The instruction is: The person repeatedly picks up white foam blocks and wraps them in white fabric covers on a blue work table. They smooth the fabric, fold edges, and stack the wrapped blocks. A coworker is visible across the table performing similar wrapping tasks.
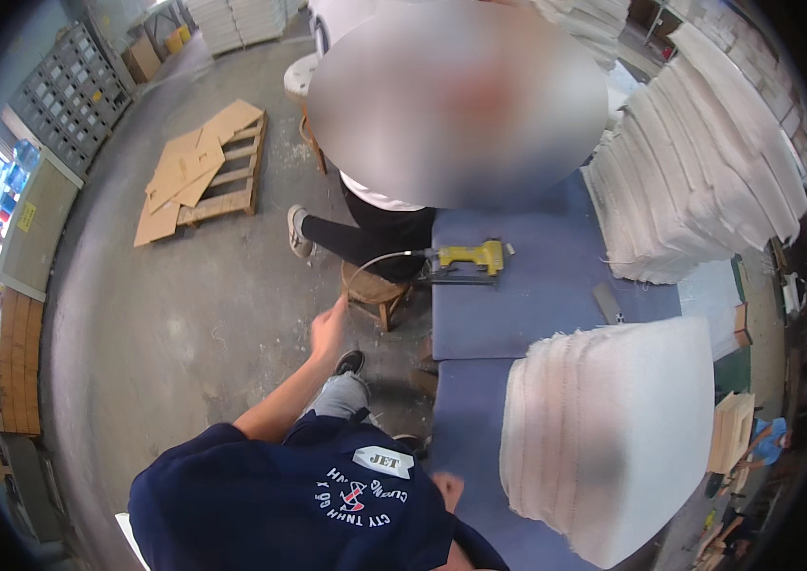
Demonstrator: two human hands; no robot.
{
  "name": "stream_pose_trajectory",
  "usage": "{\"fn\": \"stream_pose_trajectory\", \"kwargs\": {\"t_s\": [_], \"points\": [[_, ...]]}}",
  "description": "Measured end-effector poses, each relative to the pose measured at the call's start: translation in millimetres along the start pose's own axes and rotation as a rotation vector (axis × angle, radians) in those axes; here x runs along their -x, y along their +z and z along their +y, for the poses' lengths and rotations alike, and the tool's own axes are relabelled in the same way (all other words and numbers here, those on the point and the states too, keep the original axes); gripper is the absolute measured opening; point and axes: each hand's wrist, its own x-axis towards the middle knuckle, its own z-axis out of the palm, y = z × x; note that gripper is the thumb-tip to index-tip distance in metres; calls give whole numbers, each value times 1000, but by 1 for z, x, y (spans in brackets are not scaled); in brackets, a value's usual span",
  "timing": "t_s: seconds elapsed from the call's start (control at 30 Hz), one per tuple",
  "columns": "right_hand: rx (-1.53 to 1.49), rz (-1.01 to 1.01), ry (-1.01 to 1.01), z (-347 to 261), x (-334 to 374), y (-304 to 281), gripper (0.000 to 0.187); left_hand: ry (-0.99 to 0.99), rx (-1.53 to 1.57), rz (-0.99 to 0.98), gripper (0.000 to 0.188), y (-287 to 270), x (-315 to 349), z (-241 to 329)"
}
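My left hand point(329, 328) reaches forward over the floor beside the table, its fingers closed at the loop of a thin pale air hose point(375, 260). That hose runs to a yellow and black air stapler point(470, 255) lying on the blue-grey tabletop point(537, 309). Close to my body, my right hand point(448, 489) is curled at the table's left edge. Anything inside its fingers is hidden. To the right of that hand stands a stack of white padded sheets point(603, 428). A small grey flat piece point(606, 303) lies beyond the stack.
Across the table sits a person, upper body blurred, one leg point(341, 240) stretched past a wooden stool point(379, 285). A taller stack of white sheets point(698, 171) rises at the far right. Left on the floor, a wooden pallet point(232, 186) carries cardboard pieces point(189, 167).
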Motion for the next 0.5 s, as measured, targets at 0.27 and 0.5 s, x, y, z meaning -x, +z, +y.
{"fn": "stream_pose_trajectory", "kwargs": {"t_s": [0.27,0.5], "points": [[142,-578,-382,-270,-449,300,25,989,495,-944,46,-27,12,190],[434,-430,-887,-302,-502,428,22,1596,154,8,46,-2,-199,281]]}}
